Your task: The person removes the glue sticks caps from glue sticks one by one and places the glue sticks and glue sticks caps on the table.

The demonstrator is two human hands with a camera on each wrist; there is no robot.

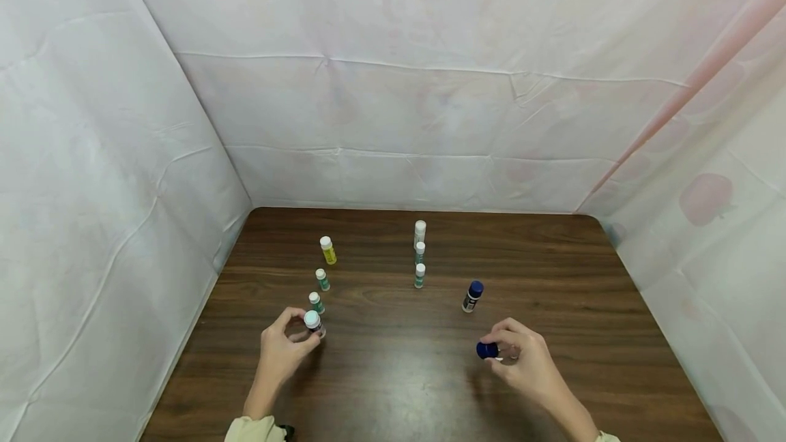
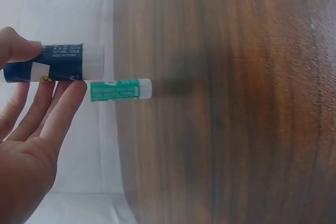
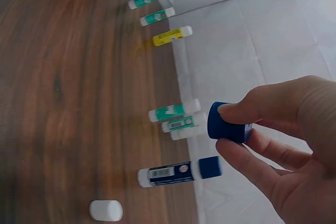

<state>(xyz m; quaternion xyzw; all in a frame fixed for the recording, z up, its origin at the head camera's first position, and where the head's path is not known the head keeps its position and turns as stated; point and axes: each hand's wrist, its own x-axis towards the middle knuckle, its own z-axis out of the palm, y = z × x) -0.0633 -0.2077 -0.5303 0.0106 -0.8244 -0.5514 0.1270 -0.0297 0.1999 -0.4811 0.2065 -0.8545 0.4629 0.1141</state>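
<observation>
My left hand (image 1: 284, 345) grips a dark blue glue stick (image 2: 63, 61) with a white cap (image 1: 312, 318). It stands upright between thumb and fingers, beside a green glue stick (image 2: 121, 90); I cannot tell whether it touches the table. My right hand (image 1: 523, 358) pinches a short dark blue cap (image 3: 227, 121); the fingers hide one end, so whether anything is attached cannot be told. A small white cylinder (image 3: 106, 210) is on the table below this hand. Behind it stands a glue stick with a blue cap (image 1: 473, 297).
Green glue sticks (image 1: 322, 280) and a yellow one (image 1: 329, 252) stand in a row at the left. Several white-capped sticks (image 1: 420, 276) form a middle row. White cloth (image 1: 393, 114) borders the brown wooden table (image 1: 552, 258) at the back and sides.
</observation>
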